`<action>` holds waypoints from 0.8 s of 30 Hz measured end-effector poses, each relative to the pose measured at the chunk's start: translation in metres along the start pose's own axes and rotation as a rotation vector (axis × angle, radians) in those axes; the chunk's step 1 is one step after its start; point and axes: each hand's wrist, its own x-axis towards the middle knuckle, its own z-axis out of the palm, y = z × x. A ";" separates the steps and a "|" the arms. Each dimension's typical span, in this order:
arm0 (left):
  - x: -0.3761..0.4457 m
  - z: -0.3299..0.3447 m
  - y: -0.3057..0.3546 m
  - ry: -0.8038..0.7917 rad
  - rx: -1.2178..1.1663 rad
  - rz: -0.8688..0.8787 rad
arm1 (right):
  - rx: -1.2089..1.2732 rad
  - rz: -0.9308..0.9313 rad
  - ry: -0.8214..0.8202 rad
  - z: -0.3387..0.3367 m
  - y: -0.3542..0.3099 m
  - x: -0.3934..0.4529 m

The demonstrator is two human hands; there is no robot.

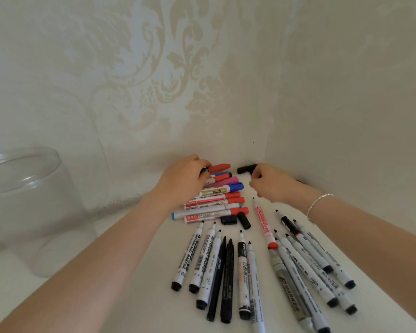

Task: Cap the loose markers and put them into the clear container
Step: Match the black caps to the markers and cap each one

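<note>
Nearest lie uncapped markers point(228, 267) on the white table point(135, 296), beyond them capped markers point(214, 203), where the left hand point(183, 179) pinches a red cap point(219, 168), the right hand point(269, 182) curls beside a black cap point(246, 168), and the clear container point(27, 203) stands far left.

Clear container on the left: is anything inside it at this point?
Nothing shows through the clear container: no markers inside, only wall and table through its sides. Its left part is cut off by the frame edge. The markers lie on the table, capped ones stacked under the left hand.
</note>
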 end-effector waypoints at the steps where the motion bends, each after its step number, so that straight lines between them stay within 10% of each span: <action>1: 0.001 0.004 -0.003 0.007 -0.009 -0.010 | -0.047 0.034 -0.031 0.002 0.006 0.000; 13: -0.003 0.009 0.015 0.053 -0.172 -0.048 | 0.001 0.111 -0.053 -0.026 0.033 -0.012; 24: 0.010 0.010 0.093 -0.460 -0.212 -0.114 | 0.120 0.215 -0.012 -0.047 0.071 -0.014</action>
